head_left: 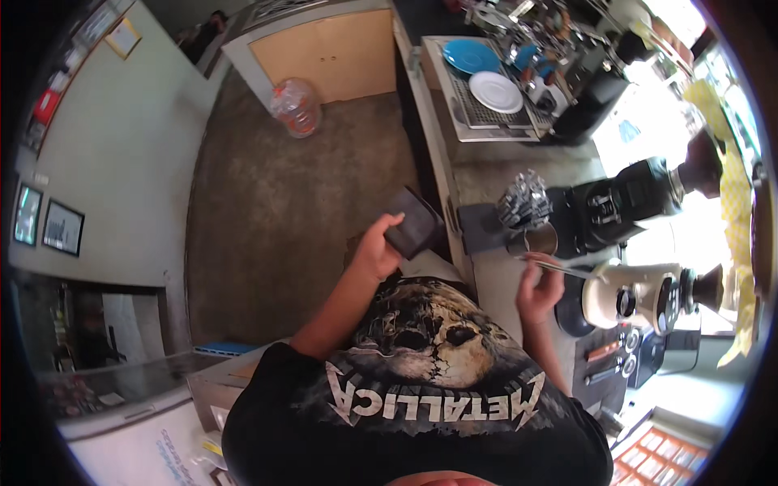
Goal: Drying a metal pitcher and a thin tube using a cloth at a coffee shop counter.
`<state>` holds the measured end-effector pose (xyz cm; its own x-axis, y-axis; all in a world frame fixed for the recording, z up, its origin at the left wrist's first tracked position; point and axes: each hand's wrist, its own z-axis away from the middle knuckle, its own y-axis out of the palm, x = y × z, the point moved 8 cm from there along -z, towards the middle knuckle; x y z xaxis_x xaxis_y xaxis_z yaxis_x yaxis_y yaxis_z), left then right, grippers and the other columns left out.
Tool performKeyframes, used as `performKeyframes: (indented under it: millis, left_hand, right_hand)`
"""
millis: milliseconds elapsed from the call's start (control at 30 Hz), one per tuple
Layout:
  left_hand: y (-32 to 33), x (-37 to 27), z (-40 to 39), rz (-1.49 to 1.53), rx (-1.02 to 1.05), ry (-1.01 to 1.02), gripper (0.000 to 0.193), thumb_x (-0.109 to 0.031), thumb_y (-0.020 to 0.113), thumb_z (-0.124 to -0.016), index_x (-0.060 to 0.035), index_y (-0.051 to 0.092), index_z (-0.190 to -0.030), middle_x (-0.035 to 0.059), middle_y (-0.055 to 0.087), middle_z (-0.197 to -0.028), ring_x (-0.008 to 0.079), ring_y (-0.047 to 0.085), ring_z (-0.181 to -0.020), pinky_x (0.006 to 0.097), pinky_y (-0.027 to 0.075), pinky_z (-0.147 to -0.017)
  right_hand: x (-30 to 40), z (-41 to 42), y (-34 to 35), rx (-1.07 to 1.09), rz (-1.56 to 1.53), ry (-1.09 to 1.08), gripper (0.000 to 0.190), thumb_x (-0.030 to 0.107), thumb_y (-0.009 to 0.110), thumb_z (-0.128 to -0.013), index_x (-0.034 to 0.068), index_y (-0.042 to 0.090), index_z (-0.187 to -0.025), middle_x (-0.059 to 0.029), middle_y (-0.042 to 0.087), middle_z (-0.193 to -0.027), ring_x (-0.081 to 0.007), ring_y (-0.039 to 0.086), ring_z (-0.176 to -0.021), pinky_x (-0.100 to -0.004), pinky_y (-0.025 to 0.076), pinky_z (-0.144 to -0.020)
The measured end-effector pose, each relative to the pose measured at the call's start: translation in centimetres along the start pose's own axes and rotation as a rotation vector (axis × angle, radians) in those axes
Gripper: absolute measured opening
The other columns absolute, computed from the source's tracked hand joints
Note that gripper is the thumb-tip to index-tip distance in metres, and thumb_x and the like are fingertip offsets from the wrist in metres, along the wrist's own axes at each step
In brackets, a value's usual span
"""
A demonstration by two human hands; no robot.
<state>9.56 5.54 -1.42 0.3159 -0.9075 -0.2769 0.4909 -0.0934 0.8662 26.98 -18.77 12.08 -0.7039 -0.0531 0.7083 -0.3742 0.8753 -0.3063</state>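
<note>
My left hand (380, 249) holds a dark, box-like container (414, 223) over the floor beside the counter's edge, thumb on its near side. My right hand (540, 285), above the counter, pinches a thin light-coloured utensil (562, 267), whose exact kind I cannot tell. Just beyond those fingers stands a metal cup (533, 240). Touching or just behind the cup is a bundle of shiny silvery packets or foil (525, 200). A dark flat mat (480, 228) lies under or beside them. What the dark container holds is hidden.
A black coffee grinder (632, 194) and a cream one (632, 291) stand along the counter's right. Farther up, a blue plate (471, 56) and a white plate (495, 92) rest on a drying rack. Portafilters (605, 351) lie lower right. A clear plastic bag (296, 109) sits on the floor.
</note>
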Motion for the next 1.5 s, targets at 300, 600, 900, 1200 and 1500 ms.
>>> performKeyframes:
  millis: [300, 600, 900, 1200, 1500]
  left_hand:
    - [-0.6, -2.7, 5.3, -0.286, -0.117, 0.350, 0.045, -0.027, 0.054, -0.095, 0.0006, 0.051, -0.131, 0.0115, 0.063, -0.122, 0.0262, 0.057, -0.118, 0.0438, 0.041, -0.105]
    - [6.1, -2.0, 12.0, 0.220, 0.459, 0.229, 0.058, -0.033, 0.042, -0.096, 0.0040, 0.039, -0.140, 0.0178, 0.053, -0.137, 0.0316, 0.055, -0.121, 0.0424, 0.038, -0.107]
    - [4.7, -4.1, 10.6, -0.611, 0.281, 0.704, 0.040, -0.020, 0.051, -0.100, -0.0020, 0.044, -0.135, 0.0077, 0.059, -0.117, 0.0170, 0.057, -0.112, 0.0331, 0.046, -0.098]
    - [2.1, -2.4, 7.3, 0.007, 0.084, 0.563, 0.071, -0.064, 0.028, -0.099, -0.0008, 0.059, -0.109, 0.0129, 0.066, -0.101, 0.0245, 0.063, -0.094, 0.0379, 0.051, -0.087]
    - [3.5, -3.2, 7.2, 0.204, 0.268, 0.434, 0.102, -0.088, 0.027, -0.080, -0.0040, 0.050, -0.133, 0.0200, 0.062, -0.118, 0.0374, 0.057, -0.114, 0.0499, 0.044, -0.101]
  right_hand:
    - [7.0, -1.5, 16.9, 0.605, -0.325, -0.004, 0.032, -0.003, 0.067, -0.085, 0.001, 0.059, -0.116, -0.0099, 0.066, -0.086, -0.0163, 0.068, -0.074, -0.0286, 0.053, -0.068]
    - [8.7, -1.0, 20.4, 0.774, -0.400, 0.039, 0.042, -0.003, 0.062, -0.085, 0.006, 0.057, -0.126, -0.0072, 0.060, -0.083, -0.0123, 0.062, -0.067, -0.0260, 0.051, -0.062]
    - [10.7, -0.4, 20.5, 0.920, -0.477, 0.018, 0.043, -0.002, 0.061, -0.085, 0.004, 0.058, -0.127, -0.0138, 0.065, -0.097, -0.0160, 0.064, -0.073, -0.0283, 0.052, -0.064]
    - [12.3, 1.0, 21.1, 0.842, -0.295, -0.264, 0.048, -0.001, 0.065, -0.083, 0.007, 0.058, -0.129, -0.0208, 0.061, -0.107, -0.0345, 0.065, -0.087, -0.0374, 0.054, -0.073]
    - [8.8, 1.2, 20.9, 0.857, -0.330, -0.037, 0.031, 0.000, 0.070, -0.083, 0.002, 0.060, -0.113, -0.0087, 0.064, -0.082, -0.0123, 0.061, -0.064, -0.0251, 0.048, -0.057]
